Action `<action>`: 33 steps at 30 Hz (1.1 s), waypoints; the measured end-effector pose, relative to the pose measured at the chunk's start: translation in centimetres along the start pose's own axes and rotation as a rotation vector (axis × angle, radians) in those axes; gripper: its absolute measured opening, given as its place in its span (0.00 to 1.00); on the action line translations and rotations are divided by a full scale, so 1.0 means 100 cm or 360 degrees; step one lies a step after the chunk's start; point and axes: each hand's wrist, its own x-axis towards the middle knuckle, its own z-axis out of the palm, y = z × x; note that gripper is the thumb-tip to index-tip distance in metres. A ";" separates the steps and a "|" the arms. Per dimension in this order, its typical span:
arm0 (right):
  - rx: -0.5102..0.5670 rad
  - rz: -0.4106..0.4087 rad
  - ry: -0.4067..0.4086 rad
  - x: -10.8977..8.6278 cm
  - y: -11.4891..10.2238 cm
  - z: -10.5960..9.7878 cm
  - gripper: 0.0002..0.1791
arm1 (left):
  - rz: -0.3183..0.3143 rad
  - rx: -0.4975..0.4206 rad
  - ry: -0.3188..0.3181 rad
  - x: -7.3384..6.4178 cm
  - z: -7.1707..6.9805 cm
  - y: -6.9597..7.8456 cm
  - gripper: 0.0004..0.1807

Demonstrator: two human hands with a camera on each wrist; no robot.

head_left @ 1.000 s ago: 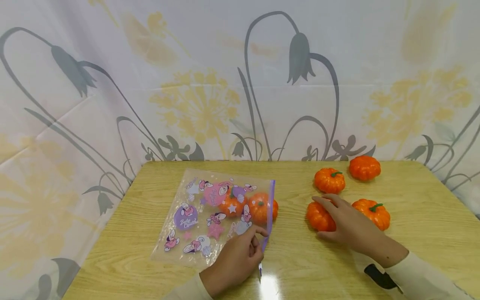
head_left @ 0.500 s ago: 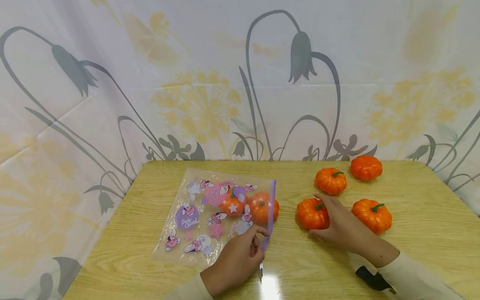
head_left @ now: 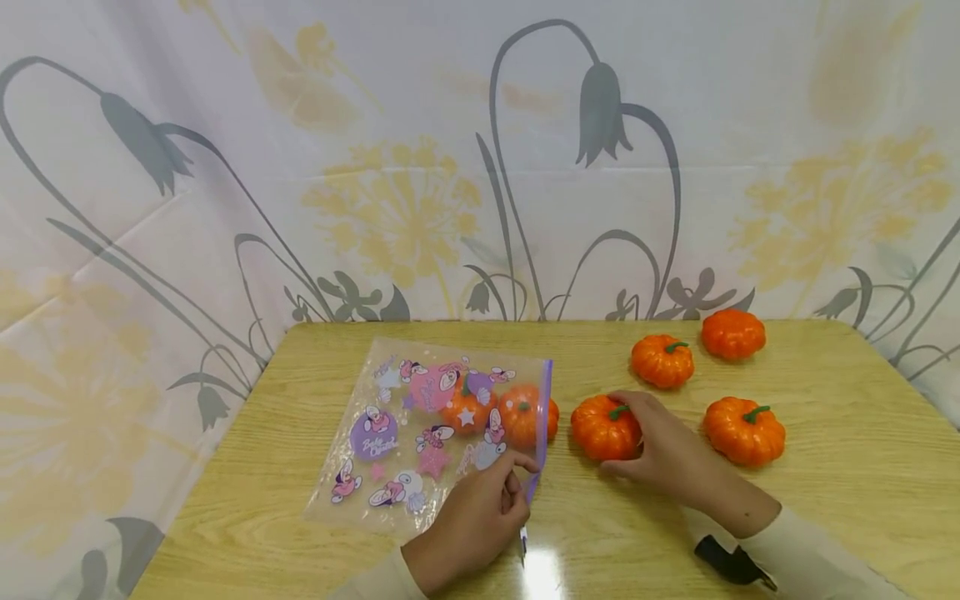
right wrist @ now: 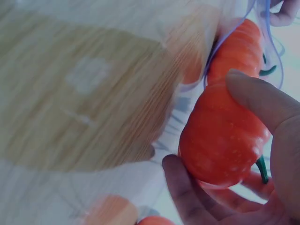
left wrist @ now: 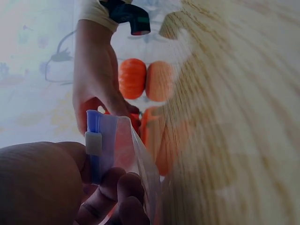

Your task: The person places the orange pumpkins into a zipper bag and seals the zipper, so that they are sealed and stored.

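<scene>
Head view: a clear printed plastic bag holds two ribbed orange pumpkins; the left hand pinches its purple edge. Just beside, a green-stemmed orange pumpkin is gripped between thumb and fingers of the right hand; three more pumpkins lie rightward.

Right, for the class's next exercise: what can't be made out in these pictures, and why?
Held pumpkin: head view, its right side is behind the right hand.
Inner pumpkin in the bag: head view, partly covered by the bag's printed pictures.
Left hand: left wrist view, cut off by the left edge.
Bottom pumpkin: right wrist view, mostly cut off by the lower edge.
</scene>
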 end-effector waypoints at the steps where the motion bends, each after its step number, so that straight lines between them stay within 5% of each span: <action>1: 0.0002 -0.0002 0.0004 0.000 -0.001 0.001 0.49 | -0.0002 -0.0004 -0.0002 0.000 0.000 0.000 0.18; 33: 0.0086 -0.0135 0.0010 0.007 -0.020 0.020 0.45 | 0.0019 -0.0039 0.0031 0.000 -0.002 0.001 0.19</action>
